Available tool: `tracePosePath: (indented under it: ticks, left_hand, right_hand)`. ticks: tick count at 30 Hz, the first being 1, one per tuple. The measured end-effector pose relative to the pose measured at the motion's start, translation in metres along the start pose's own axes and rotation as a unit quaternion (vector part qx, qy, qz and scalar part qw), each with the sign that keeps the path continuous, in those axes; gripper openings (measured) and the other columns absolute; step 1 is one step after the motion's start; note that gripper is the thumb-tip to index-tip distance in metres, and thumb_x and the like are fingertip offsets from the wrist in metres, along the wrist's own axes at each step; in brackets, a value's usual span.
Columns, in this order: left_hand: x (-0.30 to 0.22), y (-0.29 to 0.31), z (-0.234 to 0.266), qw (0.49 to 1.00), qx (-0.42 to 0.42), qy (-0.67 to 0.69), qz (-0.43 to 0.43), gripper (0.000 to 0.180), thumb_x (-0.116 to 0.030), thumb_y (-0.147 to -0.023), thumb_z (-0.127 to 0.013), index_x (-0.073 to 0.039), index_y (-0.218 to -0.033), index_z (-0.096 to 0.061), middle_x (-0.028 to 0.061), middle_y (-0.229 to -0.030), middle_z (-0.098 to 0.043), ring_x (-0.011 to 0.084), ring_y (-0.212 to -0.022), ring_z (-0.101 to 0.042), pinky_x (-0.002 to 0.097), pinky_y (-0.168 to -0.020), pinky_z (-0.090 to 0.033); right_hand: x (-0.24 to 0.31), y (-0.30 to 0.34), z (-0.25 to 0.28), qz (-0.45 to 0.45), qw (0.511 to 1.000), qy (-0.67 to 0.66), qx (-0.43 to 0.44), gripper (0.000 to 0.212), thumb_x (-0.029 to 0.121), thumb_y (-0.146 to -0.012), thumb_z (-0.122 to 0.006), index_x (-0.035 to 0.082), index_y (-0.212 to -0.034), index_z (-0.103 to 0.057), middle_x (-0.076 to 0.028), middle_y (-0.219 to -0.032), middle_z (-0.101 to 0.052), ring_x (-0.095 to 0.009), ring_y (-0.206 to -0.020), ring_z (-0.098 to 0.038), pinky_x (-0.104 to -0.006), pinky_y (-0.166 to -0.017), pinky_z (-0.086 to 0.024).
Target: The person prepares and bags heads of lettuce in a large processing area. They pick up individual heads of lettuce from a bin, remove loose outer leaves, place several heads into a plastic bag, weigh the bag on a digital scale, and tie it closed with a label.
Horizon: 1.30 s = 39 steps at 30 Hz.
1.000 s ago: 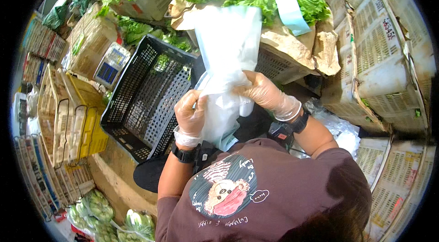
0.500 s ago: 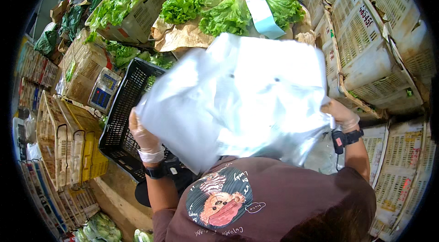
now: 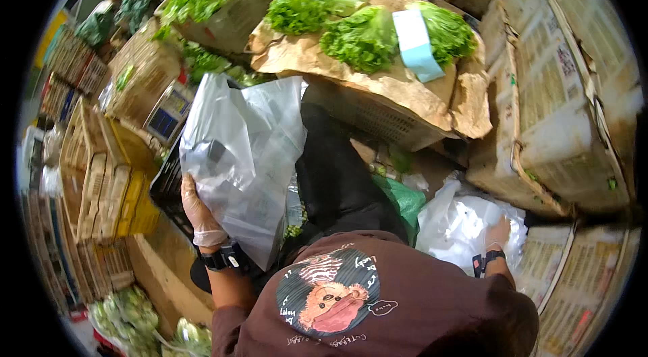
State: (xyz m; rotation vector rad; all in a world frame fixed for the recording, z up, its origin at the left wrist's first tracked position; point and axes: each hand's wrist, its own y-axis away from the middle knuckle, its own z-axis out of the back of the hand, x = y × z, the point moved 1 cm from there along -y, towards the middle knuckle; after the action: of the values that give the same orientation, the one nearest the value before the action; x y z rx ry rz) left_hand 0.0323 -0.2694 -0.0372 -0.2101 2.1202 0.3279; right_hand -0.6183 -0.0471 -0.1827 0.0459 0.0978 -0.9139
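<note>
Translucent plastic makes up one bag [image 3: 246, 161], spread over one black crate [image 3: 170, 188] and seemingly unfilled; the left hand [image 3: 196, 211] holds its left edge. The right hand [image 3: 498, 231] rests at a white plastic heap [image 3: 453, 222], grip unclear. Four lettuce heads [image 3: 361, 36] lie loose toward the brown paper's [image 3: 287, 53] far edge.

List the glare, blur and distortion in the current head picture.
Head view: strong glare whitens the crumpled plastic at the right hand; head view: milder sheen on the translucent bag in the left hand; head view: the right-side crates look smeared, edges curving near the black rim.
</note>
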Motion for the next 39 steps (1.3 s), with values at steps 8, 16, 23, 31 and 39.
tracePosePath:
  ticks: [8,16,23,31,39]
  left_hand:
    - [0.018,0.007,-0.038,0.966,-0.042,-0.21,-0.148,0.016,-0.021,-0.088,-0.056,-0.009,-0.078,-0.058,-0.0053,-0.073,-0.053,0.0035,-0.065,-0.043,0.018,-0.06,-0.036]
    - [0.022,0.032,-0.029,0.94,-0.051,-0.325,-0.094,0.016,-0.012,-0.082,-0.063,-0.008,-0.069,-0.054,-0.0075,-0.062,-0.047,0.0015,-0.056,-0.038,0.0161,-0.048,-0.03]
    - [0.029,0.03,-0.004,0.969,-0.062,-0.239,0.014,0.013,-0.013,-0.081,-0.062,-0.005,-0.072,-0.057,-0.006,-0.064,-0.05,0.0022,-0.058,-0.04,0.0185,-0.051,-0.034]
    - [0.028,0.023,-0.002,0.853,-0.058,-0.484,-0.189,0.031,-0.022,-0.069,-0.071,-0.002,-0.085,-0.052,0.0075,-0.072,-0.052,0.0187,-0.062,-0.051,0.0303,-0.056,-0.042]
    - [0.036,0.039,0.037,0.959,-0.107,-0.228,-0.129,0.025,-0.027,-0.09,-0.051,-0.005,-0.085,-0.06,0.0054,-0.078,-0.062,0.0147,-0.066,-0.056,0.0269,-0.06,-0.044]
  right_hand:
    - [0.357,0.076,0.174,0.525,0.595,-0.539,0.282,0.038,0.035,-0.084,-0.058,0.006,-0.109,-0.059,-0.009,-0.102,-0.06,-0.019,-0.094,-0.057,-0.0303,-0.083,-0.044]
    - [0.502,0.174,0.178,0.598,0.384,-0.535,0.456,0.038,0.037,-0.084,-0.057,0.001,-0.094,-0.06,-0.004,-0.083,-0.058,-0.014,-0.079,-0.053,-0.0258,-0.074,-0.043]
    - [0.522,0.187,0.16,0.418,0.361,-0.481,0.68,0.024,0.026,-0.084,-0.061,0.002,-0.08,-0.061,0.005,-0.07,-0.055,-0.003,-0.062,-0.044,-0.0185,-0.057,-0.038]
    - [0.527,0.203,0.166,0.429,0.386,-0.473,0.666,0.017,0.022,-0.081,-0.065,0.005,-0.082,-0.062,0.003,-0.074,-0.058,-0.004,-0.067,-0.05,-0.0185,-0.061,-0.042]
    - [0.532,0.235,0.187,0.439,0.292,-0.458,0.716,0.029,0.031,-0.081,-0.064,0.013,-0.065,-0.049,0.007,-0.065,-0.046,-0.004,-0.059,-0.043,-0.0208,-0.051,-0.036]
